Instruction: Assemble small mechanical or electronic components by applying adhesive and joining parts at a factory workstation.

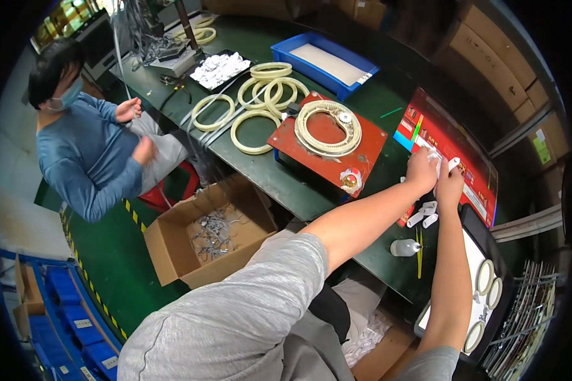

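Both arms reach out to the right, over a red printed board [469, 166] on the green workbench. My left hand [421, 170] is closed, its fingertips on a small white part [433, 154]. Close beside it, my right hand [450, 186] is closed round a white oblong plastic piece [454, 163]. The fingers partly hide both parts, and whether the two touch I cannot tell. Nearer to me, several similar white pieces [423, 215] lie in a small heap. Below them are a translucent bottle [404, 247] and yellow tweezers [419, 254].
A red stand [370, 143] carries a cream toothed ring [308, 141]. Several more rings [253, 132] lie left of it. Behind are a blue tray [321, 61] and a black tray [200, 84] of white parts. A carton [171, 254] stands below the bench; a seated co-worker [92, 152] is at left.
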Demonstrator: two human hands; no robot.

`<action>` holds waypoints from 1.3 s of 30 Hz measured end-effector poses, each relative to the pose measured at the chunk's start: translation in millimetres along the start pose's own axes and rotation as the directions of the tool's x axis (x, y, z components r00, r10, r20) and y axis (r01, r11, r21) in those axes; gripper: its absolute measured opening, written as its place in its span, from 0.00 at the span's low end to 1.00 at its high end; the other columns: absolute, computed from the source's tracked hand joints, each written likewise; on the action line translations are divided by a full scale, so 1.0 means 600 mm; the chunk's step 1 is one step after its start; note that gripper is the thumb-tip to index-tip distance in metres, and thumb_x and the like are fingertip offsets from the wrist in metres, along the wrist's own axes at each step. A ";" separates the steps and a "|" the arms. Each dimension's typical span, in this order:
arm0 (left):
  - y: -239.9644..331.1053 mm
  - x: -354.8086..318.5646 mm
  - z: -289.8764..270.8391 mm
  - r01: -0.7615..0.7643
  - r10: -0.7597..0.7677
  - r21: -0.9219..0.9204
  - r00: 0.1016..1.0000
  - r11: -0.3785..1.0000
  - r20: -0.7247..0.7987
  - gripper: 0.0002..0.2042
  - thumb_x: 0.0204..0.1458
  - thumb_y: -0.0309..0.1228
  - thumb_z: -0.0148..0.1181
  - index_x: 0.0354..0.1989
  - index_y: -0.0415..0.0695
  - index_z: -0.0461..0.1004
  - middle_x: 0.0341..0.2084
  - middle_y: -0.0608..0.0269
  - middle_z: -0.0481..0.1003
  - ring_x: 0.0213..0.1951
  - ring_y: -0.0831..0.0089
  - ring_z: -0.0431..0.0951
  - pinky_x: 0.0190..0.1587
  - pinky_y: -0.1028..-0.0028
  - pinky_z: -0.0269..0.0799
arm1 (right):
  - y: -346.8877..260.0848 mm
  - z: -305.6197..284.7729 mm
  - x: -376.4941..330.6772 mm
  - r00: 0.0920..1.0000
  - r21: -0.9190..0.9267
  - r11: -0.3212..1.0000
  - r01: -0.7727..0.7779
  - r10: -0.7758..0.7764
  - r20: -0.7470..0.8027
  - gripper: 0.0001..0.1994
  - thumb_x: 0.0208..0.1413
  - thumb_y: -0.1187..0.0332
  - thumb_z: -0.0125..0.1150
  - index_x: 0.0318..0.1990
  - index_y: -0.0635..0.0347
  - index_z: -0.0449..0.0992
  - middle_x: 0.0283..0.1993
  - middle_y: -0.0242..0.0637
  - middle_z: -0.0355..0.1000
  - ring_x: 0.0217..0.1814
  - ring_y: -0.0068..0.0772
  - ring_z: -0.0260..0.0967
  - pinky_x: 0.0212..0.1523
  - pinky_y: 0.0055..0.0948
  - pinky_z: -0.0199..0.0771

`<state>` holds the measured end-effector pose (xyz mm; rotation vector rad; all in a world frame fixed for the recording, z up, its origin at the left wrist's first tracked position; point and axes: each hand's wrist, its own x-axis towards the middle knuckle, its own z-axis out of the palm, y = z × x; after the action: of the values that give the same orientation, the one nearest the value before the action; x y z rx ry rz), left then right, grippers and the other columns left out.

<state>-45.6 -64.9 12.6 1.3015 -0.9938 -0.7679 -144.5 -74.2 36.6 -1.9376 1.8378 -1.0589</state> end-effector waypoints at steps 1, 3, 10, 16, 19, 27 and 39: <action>0.020 0.006 0.008 0.006 -0.006 -0.009 1.000 1.000 0.005 0.13 0.56 0.28 0.58 0.46 0.33 0.71 0.41 0.40 0.76 0.46 0.45 0.77 0.49 0.56 0.72 | -0.013 -0.004 0.012 0.999 0.125 0.992 -0.016 0.022 -0.049 0.21 0.64 0.55 0.57 0.37 0.71 0.79 0.27 0.45 0.76 0.30 0.29 0.75 0.30 0.32 0.69; 0.071 0.019 0.012 0.098 -0.109 -0.239 0.993 0.966 -0.035 0.13 0.60 0.32 0.55 0.47 0.34 0.71 0.42 0.41 0.76 0.46 0.48 0.78 0.48 0.58 0.73 | -0.049 -0.019 0.028 0.988 0.390 0.912 -0.130 0.154 -0.031 0.20 0.64 0.55 0.57 0.37 0.70 0.78 0.28 0.37 0.76 0.30 0.19 0.68 0.31 0.27 0.66; 0.265 0.098 -0.126 -0.218 0.081 -0.548 0.962 0.808 -0.262 0.12 0.64 0.31 0.48 0.46 0.34 0.68 0.41 0.42 0.76 0.46 0.46 0.77 0.49 0.57 0.72 | -0.320 -0.075 0.081 0.992 0.492 0.862 0.121 -0.128 -0.021 0.19 0.65 0.53 0.57 0.41 0.64 0.78 0.32 0.32 0.75 0.33 0.18 0.66 0.34 0.25 0.68; 0.262 0.191 -0.360 -0.253 0.045 -0.451 0.905 0.856 -0.422 0.11 0.65 0.34 0.52 0.43 0.36 0.70 0.38 0.53 0.77 0.38 0.67 0.77 0.41 0.66 0.73 | -0.525 0.087 0.071 0.953 0.566 0.786 0.248 -0.303 0.005 0.19 0.64 0.54 0.59 0.38 0.65 0.80 0.32 0.33 0.76 0.32 0.19 0.68 0.33 0.27 0.68; 0.195 0.217 -0.491 -0.293 0.015 -0.488 0.868 0.822 -0.496 0.11 0.65 0.35 0.52 0.41 0.37 0.70 0.33 0.59 0.75 0.33 0.73 0.75 0.37 0.69 0.72 | -0.601 0.216 0.051 0.927 0.480 0.835 0.268 -0.359 0.108 0.19 0.63 0.55 0.59 0.36 0.66 0.80 0.32 0.35 0.78 0.31 0.21 0.68 0.33 0.29 0.69; 0.039 0.286 -0.809 -0.152 -0.049 -0.282 0.801 0.947 -0.596 0.10 0.64 0.31 0.53 0.45 0.36 0.71 0.37 0.58 0.76 0.36 0.72 0.76 0.37 0.71 0.72 | -0.765 0.536 -0.034 0.800 0.651 0.695 -0.303 -0.185 0.570 0.13 0.64 0.60 0.58 0.39 0.63 0.78 0.35 0.39 0.77 0.30 0.32 0.73 0.31 0.35 0.72; -0.025 0.385 -0.960 0.154 0.079 0.281 0.738 0.947 -0.670 0.16 0.60 0.35 0.53 0.51 0.37 0.72 0.50 0.39 0.74 0.53 0.45 0.74 0.55 0.58 0.69 | -0.832 0.667 -0.017 0.607 0.534 0.435 -0.725 0.037 0.794 0.15 0.64 0.63 0.48 0.52 0.65 0.68 0.46 0.49 0.75 0.41 0.53 0.77 0.44 0.52 0.79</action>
<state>574.3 -38.4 41.5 1.7167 -0.4941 -0.1027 494.0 -98.3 74.8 -0.9280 0.9443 -0.6542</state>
